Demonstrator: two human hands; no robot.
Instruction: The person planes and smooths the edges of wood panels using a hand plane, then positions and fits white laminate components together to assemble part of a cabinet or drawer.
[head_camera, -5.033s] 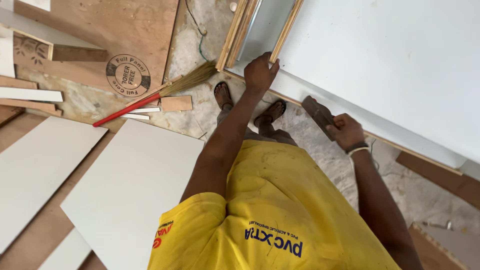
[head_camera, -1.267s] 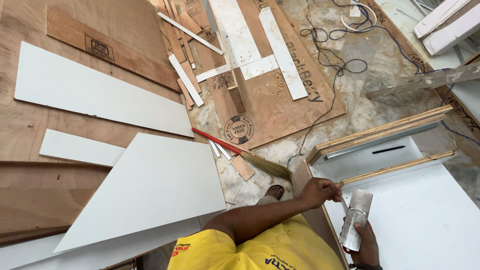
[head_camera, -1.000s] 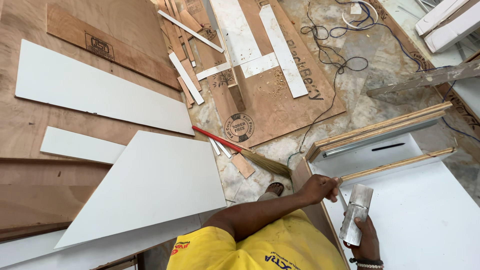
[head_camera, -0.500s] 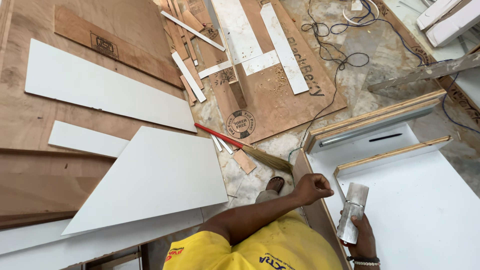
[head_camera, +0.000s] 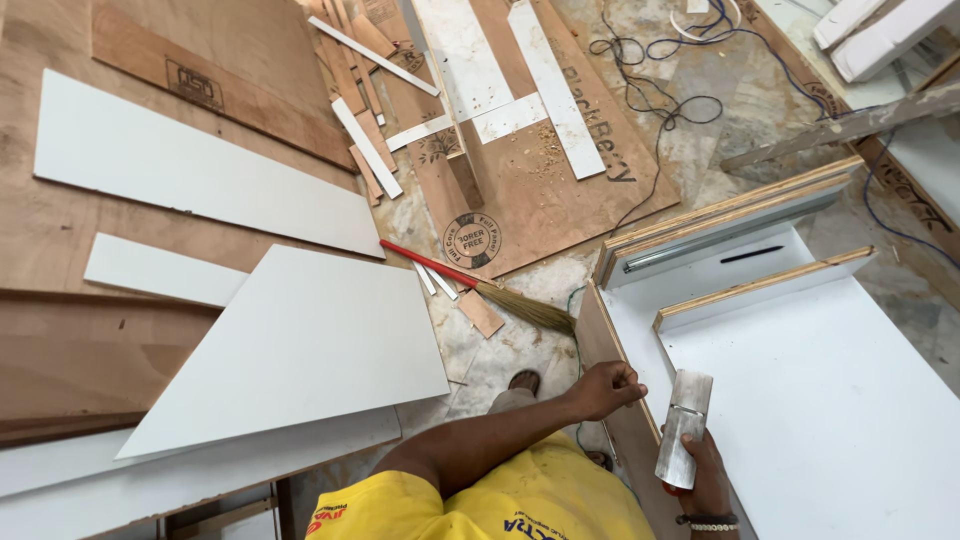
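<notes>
The white cabinet panel fills the space beside both of my grips, its plywood edge running under my left hand. That hand is curled into a loose fist on the edge, holding nothing I can see. My right hand is wrapped around the lower end of a metal block, upright over the panel.

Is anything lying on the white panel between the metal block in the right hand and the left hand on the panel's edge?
Nothing visible. The right hand holds the metal block over bare white panel; the left hand grips the panel's wooden edge, apart from the block, with only clear surface between them.
</notes>
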